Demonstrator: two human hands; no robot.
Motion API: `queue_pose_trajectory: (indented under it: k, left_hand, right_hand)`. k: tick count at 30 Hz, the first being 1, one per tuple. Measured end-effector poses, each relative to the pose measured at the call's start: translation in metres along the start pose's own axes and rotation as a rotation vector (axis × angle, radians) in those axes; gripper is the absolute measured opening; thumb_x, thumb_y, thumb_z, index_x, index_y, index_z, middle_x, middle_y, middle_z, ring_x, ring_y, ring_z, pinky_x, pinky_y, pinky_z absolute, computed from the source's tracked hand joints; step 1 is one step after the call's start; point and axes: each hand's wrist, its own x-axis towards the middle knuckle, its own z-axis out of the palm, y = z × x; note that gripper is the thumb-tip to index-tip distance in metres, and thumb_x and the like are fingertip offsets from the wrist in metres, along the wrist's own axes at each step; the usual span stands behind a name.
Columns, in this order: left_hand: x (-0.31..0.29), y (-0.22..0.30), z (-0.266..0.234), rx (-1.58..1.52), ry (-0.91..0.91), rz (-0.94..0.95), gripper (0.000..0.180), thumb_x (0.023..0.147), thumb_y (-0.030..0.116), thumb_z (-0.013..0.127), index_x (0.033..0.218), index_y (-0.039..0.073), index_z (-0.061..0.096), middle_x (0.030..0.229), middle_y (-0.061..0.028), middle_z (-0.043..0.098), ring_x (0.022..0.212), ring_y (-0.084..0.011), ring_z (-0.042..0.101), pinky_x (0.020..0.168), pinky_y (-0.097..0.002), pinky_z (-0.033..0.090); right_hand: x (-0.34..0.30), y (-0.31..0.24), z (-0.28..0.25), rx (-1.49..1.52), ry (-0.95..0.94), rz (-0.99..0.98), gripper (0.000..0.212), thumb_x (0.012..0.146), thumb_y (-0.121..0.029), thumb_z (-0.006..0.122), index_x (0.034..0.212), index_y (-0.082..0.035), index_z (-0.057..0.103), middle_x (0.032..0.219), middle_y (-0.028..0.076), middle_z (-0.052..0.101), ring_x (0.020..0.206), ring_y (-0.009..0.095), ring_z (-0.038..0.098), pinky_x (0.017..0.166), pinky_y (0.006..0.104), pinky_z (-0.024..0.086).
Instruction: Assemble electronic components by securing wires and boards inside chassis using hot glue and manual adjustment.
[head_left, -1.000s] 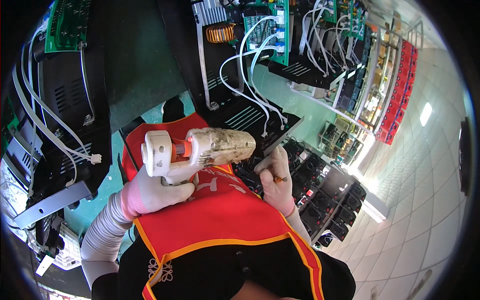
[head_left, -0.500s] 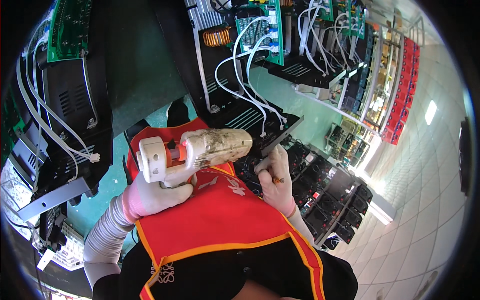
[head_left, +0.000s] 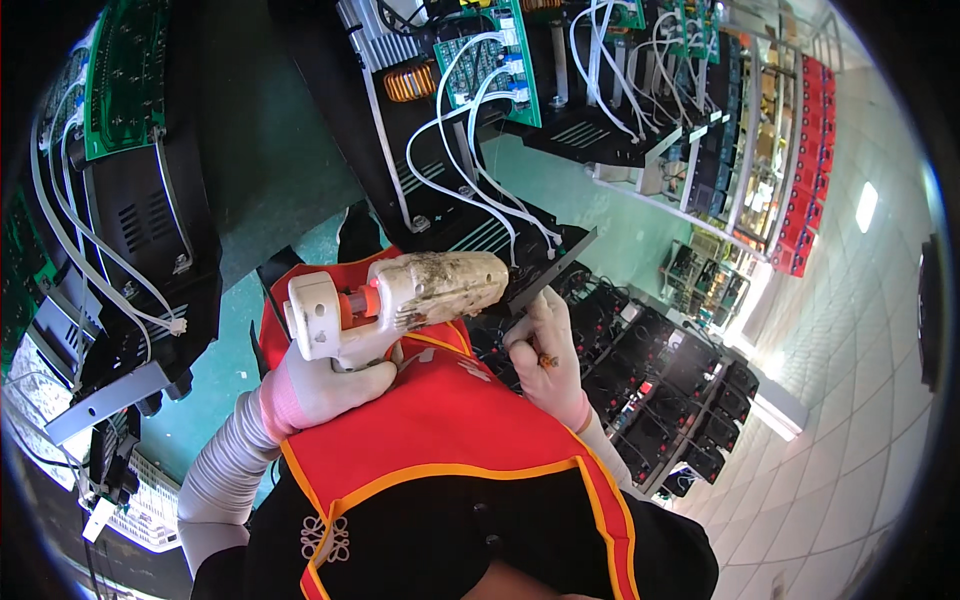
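My gloved left hand (head_left: 335, 387) closes around the handle of a grime-streaked white pistol-grip tool (head_left: 445, 290), held level before my red apron (head_left: 430, 425), its tapered end aimed to my right. Just beside that end of the tool, my gloved right hand (head_left: 552, 385) curls its fingers inward, pinching a small brass-coloured piece (head_left: 547, 360), too small to identify. Whether those fingertips touch the black metal chassis (head_left: 455, 235) alongside, I cannot tell. Beyond the tool, that chassis carries a copper-wound toroidal coil (head_left: 409, 83), a green circuit board (head_left: 530, 75) and looping white cables (head_left: 418, 165). Left of the tool, well apart from it, stands a second open chassis (head_left: 145, 215); to the tool's right, farther off, black units (head_left: 690, 400) sit in rows and red boxes (head_left: 812, 150) line a shelf.
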Motion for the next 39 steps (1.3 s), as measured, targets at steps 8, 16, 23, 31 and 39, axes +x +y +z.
queue_pose_trajectory:
  k: [8,16,23,31,39]
  left_hand:
    - [-0.006,-0.010,-0.001,0.080,-0.004,0.039,0.015,0.078,0.003,0.061,0.093,0.003,0.063,0.081,-0.0025,0.062,0.072,-0.0105,0.058,0.067,-0.0265,0.048]
    - [-0.014,-0.002,0.000,0.053,0.055,0.016,0.019,0.078,0.002,0.060,0.097,0.002,0.061,0.079,-0.0023,0.061,0.068,-0.0104,0.058,0.063,-0.0263,0.048]
    - [-0.043,-0.015,0.000,0.404,0.219,0.251,0.018,0.070,0.001,0.065,0.087,0.006,0.061,0.098,-0.0103,0.062,0.087,-0.0238,0.060,0.069,-0.0359,0.049]
    - [-0.096,-0.015,0.006,1.453,0.314,0.713,0.020,0.060,0.014,0.065,0.079,0.010,0.061,0.110,-0.0142,0.062,0.098,-0.0348,0.059,0.079,-0.0447,0.045]
    - [-0.130,-0.018,0.006,1.486,0.462,0.780,0.024,0.064,0.012,0.067,0.086,0.012,0.057,0.105,-0.0122,0.067,0.100,-0.0354,0.062,0.091,-0.0451,0.048]
  right_hand:
    - [-0.001,-0.005,0.002,0.023,0.034,0.067,0.062,0.099,-0.029,0.052,0.147,0.004,0.030,0.136,0.014,0.036,0.075,0.009,0.052,0.073,0.0249,0.045]
    - [-0.001,-0.003,0.007,0.051,0.120,0.079,0.053,0.098,-0.020,0.050,0.144,0.003,0.035,0.128,0.012,0.043,0.073,0.010,0.051,0.072,0.0239,0.045]
    - [0.028,0.110,0.010,0.707,0.768,0.361,0.035,0.100,-0.020,0.045,0.122,0.005,0.052,0.110,0.015,0.064,0.078,0.014,0.060,0.073,0.0260,0.049]
    - [0.103,0.135,0.063,1.421,0.221,-0.021,0.032,0.099,-0.022,0.045,0.119,0.000,0.058,0.114,0.010,0.065,0.104,0.021,0.062,0.094,0.0359,0.049]
    - [0.115,0.090,0.057,1.541,0.314,-0.035,0.035,0.103,-0.031,0.041,0.124,-0.008,0.055,0.121,0.008,0.062,0.112,0.024,0.060,0.098,0.0408,0.048]
